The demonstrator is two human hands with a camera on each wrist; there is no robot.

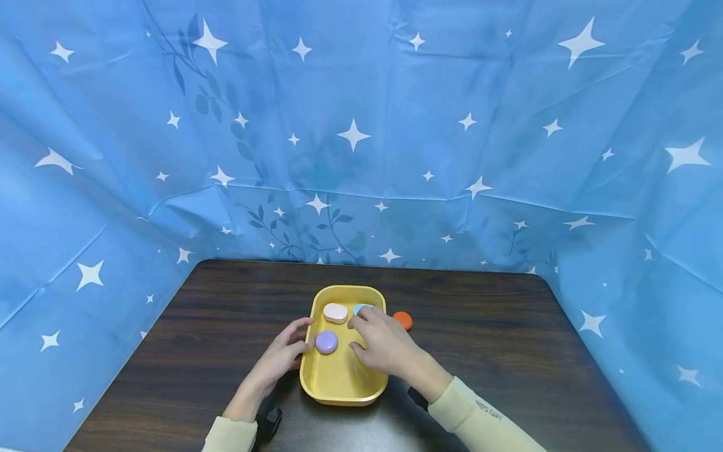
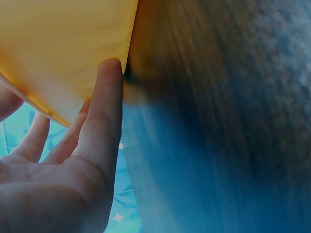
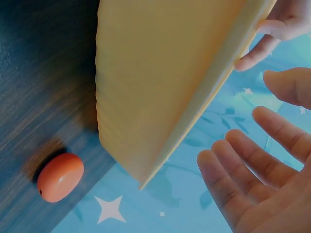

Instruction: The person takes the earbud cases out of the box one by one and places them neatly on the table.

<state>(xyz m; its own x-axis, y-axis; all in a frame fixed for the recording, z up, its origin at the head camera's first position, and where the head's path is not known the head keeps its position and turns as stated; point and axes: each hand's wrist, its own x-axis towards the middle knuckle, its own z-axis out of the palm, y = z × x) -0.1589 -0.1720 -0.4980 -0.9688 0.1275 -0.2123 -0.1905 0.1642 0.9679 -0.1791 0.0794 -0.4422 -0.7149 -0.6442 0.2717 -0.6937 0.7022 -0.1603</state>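
Observation:
A yellow tray [image 1: 341, 380] stands on the table in the head view. Inside lie a pale pink oval piece [image 1: 336, 313], a round purple piece [image 1: 326, 342] and a light blue piece [image 1: 359, 308], which the right hand partly hides. My left hand [image 1: 275, 359] touches the tray's left rim; its fairly straight fingers [image 2: 108, 97] rest against the outer wall in the left wrist view. Over the tray's right side hovers my right hand [image 1: 383, 342], fingers loosely extended, holding nothing visible. An orange rounded piece [image 3: 60, 177] with a small dark hole lies on the table, right of the tray.
The dark wood table [image 1: 480, 351] extends around the tray, with rounded far corners. A blue star-patterned cloth [image 1: 429, 125] hangs behind it and along both sides. Dark straps [image 1: 268, 424] show at the wrists.

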